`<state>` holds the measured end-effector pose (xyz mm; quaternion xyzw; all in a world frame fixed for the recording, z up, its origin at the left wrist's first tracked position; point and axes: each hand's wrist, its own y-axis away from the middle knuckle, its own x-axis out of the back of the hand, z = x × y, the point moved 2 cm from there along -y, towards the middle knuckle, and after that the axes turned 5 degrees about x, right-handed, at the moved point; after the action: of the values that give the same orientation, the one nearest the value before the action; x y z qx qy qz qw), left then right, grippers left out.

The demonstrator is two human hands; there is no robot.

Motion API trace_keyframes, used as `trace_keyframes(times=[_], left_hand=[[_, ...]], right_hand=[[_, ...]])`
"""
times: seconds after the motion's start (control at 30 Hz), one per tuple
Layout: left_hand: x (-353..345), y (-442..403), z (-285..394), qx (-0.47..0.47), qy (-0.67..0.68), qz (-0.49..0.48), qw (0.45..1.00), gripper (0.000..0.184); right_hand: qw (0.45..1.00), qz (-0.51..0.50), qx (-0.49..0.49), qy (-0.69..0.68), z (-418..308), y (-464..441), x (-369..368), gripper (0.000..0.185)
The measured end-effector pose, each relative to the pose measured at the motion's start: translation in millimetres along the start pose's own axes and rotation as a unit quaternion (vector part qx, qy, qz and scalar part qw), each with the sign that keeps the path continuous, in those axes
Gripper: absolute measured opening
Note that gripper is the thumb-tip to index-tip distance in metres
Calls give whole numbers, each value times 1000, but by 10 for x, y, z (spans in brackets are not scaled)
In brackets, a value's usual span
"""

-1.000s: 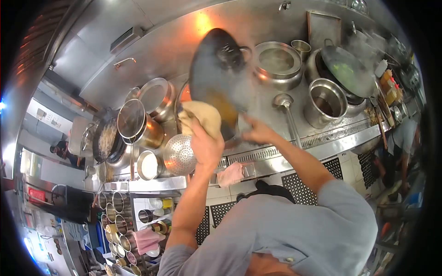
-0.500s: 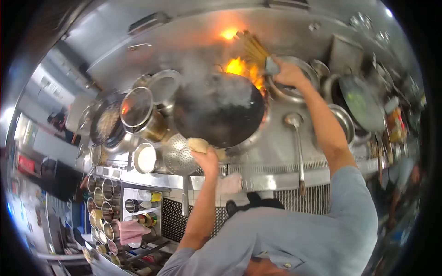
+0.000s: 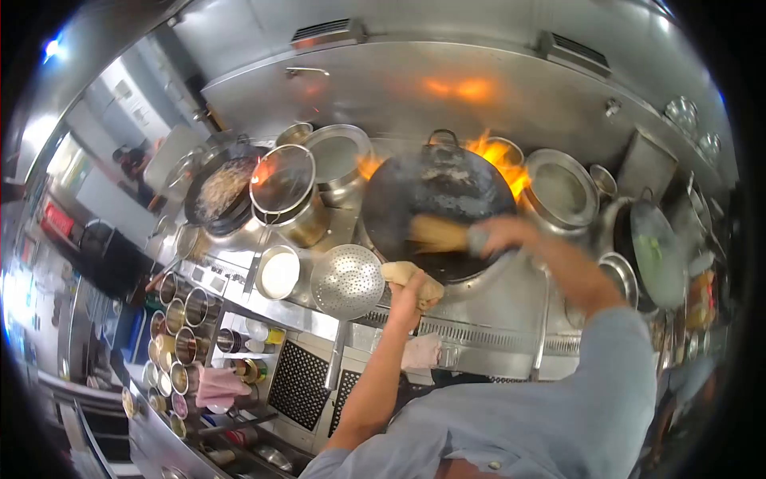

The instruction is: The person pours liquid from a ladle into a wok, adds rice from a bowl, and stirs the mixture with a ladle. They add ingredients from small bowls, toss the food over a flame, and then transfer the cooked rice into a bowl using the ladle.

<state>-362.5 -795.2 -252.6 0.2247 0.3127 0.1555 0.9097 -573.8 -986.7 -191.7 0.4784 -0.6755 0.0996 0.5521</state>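
Note:
A large black wok (image 3: 463,180) sits over a burner, with orange flames licking up behind its right rim. My left hand (image 3: 407,297) is closed on a folded beige cloth (image 3: 415,279) at the wok's near left rim; whether the cloth grips the rim is hidden. In my right hand (image 3: 507,234) is a bamboo wok brush (image 3: 440,234), its handle end wrapped in grey. The bristles reach left into the near part of the wok, slightly blurred. Just left of my left hand lies a perforated skimmer (image 3: 347,279), its handle pointing toward me.
A glass-lidded pot (image 3: 303,219) and a bowl of white contents (image 3: 279,274) stand left of the wok. Further left, a pan (image 3: 223,191) holds brown food. At right are a steel pot (image 3: 562,188) and a wok with greens (image 3: 656,247). Flames (image 3: 503,160) burn behind.
The brush in my right hand has come down from above the far right rim into the wok. The smoke has thinned. The camera view has shifted, and my left hand keeps the cloth.

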Motion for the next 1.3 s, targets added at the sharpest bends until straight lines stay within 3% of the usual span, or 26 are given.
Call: trace_keyframes(times=[0.03, 0.1, 0.13, 0.17, 0.2, 0.23, 0.3, 0.37, 0.43, 0.5, 0.53, 0.6, 0.63, 0.7, 0.73, 0.8, 0.87, 0.93, 0.97, 1.0, 1.1, 1.13, 1.17, 1.2, 1.27, 1.3], left_hand=[[56, -23, 12, 10, -2, -31, 999, 46], [95, -88, -22, 7, -8, -35, 999, 42], [124, -239, -26, 30, 5, -32, 999, 40], [221, -380, -92, 59, 19, -24, 998, 38], [262, -442, -167, 90, 33, -18, 995, 37], [245, -457, -180, 96, 35, 23, 994, 31], [144, -410, -131, 4, -29, 64, 998, 31], [115, -470, -201, -122, -69, 103, 985, 32], [6, -312, -128, -124, -76, 113, 983, 34], [-19, -291, -139, -114, -88, 117, 983, 42], [-39, -310, -113, -115, -80, 135, 981, 45], [-73, -272, -167, -108, -61, 176, 976, 50], [2, -382, -245, -110, -78, 153, 979, 55], [-11, -393, -251, -131, -80, 151, 976, 55], [9, -384, -248, -142, -80, 154, 974, 55], [0, -367, -247, -127, -79, 156, 976, 55], [-6, -338, -224, -111, -90, 154, 978, 56], [-23, -339, -243, -84, -89, 164, 979, 57], [-74, -274, -219, -88, -88, 186, 975, 57], [-112, -254, -183, -94, -84, 207, 970, 58], [-72, -303, -222, -126, -99, 208, 965, 59], [-31, -350, -244, -128, -102, 200, 966, 60], [27, -426, -275, -130, -103, 191, 967, 60], [93, -509, -298, -132, -108, 182, 968, 61], [150, -698, -405, -223, -109, 186, 951, 51], [226, -697, -442, -263, -118, 190, 938, 46]], right_hand=[[983, -82, -52, 153, 634, -227, 238, 71], [924, 275, -254, 73, 565, 13, 971, 59], [866, 423, -251, -94, 559, -228, 1003, 57], [826, 485, -245, -149, 314, -455, 865, 55], [872, 425, -207, -125, 208, -660, 644, 52], [941, 251, -215, -79, -18, -914, 322, 52], [961, 224, -90, -139, -445, -1158, -410, 71], [969, 172, 14, -175, -632, -629, -636, 86], [998, 63, -10, -9, -173, -102, -186, 76], [954, 50, -297, -13, 468, 25, 456, 44], [909, 268, -316, -40, 388, -38, 597, 40], [863, 404, -299, -47, 479, -385, 524, 37], [899, 335, -282, -36, 599, -685, 290, 37], [987, 115, -109, -13, -326, -672, -117, 45], [980, 127, -17, -154, -605, -547, -325, 55], [979, 48, 3, -196, -946, 88, -282, 66], [996, -17, -15, -83, -329, 480, -229, 70], [979, -70, -117, 150, -89, 792, 605, 50], [942, -47, -228, 242, -51, 856, 985, 41], [923, 210, -298, 122, 206, 671, 1138, 35], [895, 357, -266, -36, 623, -323, 540, 30], [960, 196, -177, 90, 538, -679, 124, 34], [977, 113, -181, 22, -226, -411, -76, 42], [983, 122, -81, -108, -533, -374, -345, 57], [981, 126, -34, -142, -816, -174, -635, 78], [991, 65, -32, -117, -740, 9, -506, 79]])
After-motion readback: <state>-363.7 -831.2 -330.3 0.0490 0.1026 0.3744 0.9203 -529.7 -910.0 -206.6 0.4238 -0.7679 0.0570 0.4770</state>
